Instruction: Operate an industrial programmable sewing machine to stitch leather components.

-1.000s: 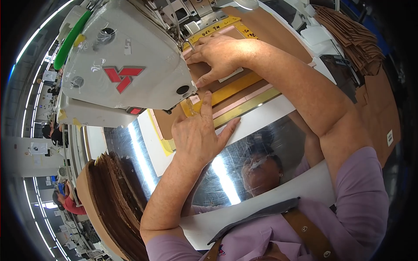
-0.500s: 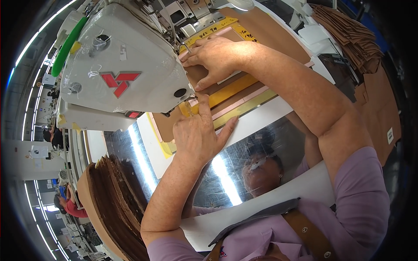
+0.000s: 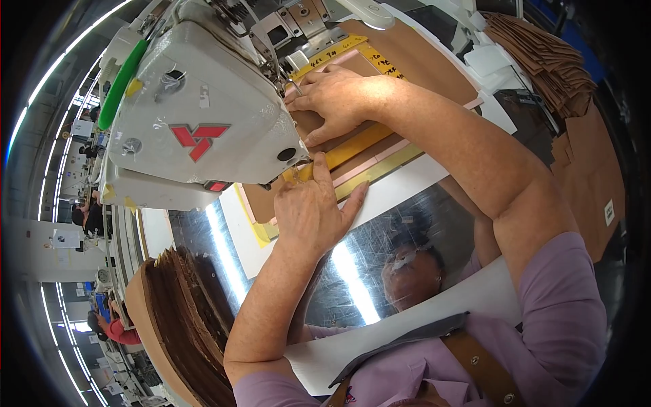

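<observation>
Left hand (image 3: 308,214): I see thumb and forefinger spread, at the yellow frame (image 3: 369,141).
Right hand (image 3: 336,100): spread over brown panel (image 3: 424,57).
Sewing machine (image 3: 217,108): beside both.

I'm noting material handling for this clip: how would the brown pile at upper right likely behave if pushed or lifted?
The brown pile would probably slip apart when pushed, since its layers lie fanned with uneven edges. Single pieces look likely to bend, being thin and slightly wavy. Lifted whole, it may feel heavy, given the many layers.

The white machine head (image 3: 210,119) seems to hide part of the brown sheet (image 3: 260,203).
</observation>
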`<action>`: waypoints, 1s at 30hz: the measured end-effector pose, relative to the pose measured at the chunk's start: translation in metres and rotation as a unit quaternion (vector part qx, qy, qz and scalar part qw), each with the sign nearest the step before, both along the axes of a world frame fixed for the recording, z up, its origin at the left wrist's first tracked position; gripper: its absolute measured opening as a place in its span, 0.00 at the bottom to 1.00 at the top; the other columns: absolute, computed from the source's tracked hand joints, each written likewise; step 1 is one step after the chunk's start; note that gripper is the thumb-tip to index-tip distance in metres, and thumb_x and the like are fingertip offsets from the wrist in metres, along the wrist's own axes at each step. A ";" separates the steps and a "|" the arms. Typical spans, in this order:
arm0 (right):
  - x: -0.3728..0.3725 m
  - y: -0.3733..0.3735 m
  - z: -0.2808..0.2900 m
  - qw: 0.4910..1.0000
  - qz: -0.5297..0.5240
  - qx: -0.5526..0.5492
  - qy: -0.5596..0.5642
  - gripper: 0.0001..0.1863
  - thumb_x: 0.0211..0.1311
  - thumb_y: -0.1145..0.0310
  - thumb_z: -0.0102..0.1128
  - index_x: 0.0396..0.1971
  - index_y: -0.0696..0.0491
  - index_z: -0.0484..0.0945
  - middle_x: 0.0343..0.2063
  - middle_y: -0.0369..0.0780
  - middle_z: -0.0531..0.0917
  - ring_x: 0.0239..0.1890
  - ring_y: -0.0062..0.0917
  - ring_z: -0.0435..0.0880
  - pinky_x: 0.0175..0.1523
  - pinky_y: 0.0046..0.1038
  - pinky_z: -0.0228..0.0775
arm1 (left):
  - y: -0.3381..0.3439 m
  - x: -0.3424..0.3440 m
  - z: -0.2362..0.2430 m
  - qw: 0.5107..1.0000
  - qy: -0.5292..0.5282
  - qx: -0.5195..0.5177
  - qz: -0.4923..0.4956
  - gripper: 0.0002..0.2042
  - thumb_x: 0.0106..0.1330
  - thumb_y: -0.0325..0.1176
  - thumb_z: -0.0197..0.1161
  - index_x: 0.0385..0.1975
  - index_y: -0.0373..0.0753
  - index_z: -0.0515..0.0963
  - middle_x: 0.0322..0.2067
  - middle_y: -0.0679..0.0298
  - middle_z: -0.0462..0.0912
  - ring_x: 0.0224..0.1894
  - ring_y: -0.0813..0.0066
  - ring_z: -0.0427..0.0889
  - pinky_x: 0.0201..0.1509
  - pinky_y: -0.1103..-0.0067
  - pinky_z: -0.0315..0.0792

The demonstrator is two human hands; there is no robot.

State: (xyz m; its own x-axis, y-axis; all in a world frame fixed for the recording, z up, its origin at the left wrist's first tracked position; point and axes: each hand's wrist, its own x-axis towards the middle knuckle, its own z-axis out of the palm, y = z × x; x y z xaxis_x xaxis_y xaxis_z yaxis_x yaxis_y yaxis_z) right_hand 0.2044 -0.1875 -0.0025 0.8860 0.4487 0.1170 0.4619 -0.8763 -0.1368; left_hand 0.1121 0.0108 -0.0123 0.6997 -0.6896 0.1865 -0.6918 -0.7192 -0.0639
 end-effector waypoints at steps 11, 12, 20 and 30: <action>0.000 0.001 0.002 0.998 0.025 0.030 -0.047 0.42 0.54 0.37 0.66 0.64 0.48 0.78 0.60 0.44 0.80 0.68 0.38 0.71 0.71 0.44 0.60 | 0.003 0.000 -0.003 1.000 0.010 0.006 -0.008 0.41 0.70 0.61 0.57 0.63 0.21 0.68 0.16 0.58 0.81 0.17 0.61 0.83 0.24 0.69 0.75; -0.001 0.002 0.007 1.000 0.019 0.018 -0.017 0.40 0.54 0.38 0.67 0.62 0.49 0.79 0.59 0.43 0.81 0.66 0.38 0.72 0.70 0.44 0.61 | 0.005 0.001 -0.005 0.999 -0.010 -0.028 -0.028 0.41 0.70 0.61 0.56 0.60 0.20 0.72 0.13 0.61 0.79 0.15 0.65 0.81 0.22 0.70 0.74; -0.009 -0.001 0.008 0.999 0.036 0.022 0.003 0.40 0.53 0.38 0.68 0.63 0.46 0.80 0.59 0.35 0.82 0.64 0.30 0.73 0.68 0.40 0.63 | 0.008 -0.017 0.004 0.999 0.019 -0.005 -0.037 0.39 0.65 0.59 0.65 0.61 0.26 0.70 0.19 0.58 0.82 0.18 0.59 0.82 0.27 0.68 0.75; -0.037 -0.007 -0.001 0.993 0.093 0.015 -0.070 0.33 0.59 0.43 0.65 0.59 0.50 0.81 0.53 0.38 0.84 0.59 0.34 0.75 0.63 0.40 0.64 | 0.023 -0.039 0.016 0.996 -0.024 -0.033 -0.084 0.44 0.55 0.69 0.68 0.61 0.35 0.75 0.55 0.54 0.80 0.64 0.64 0.75 0.71 0.50 0.51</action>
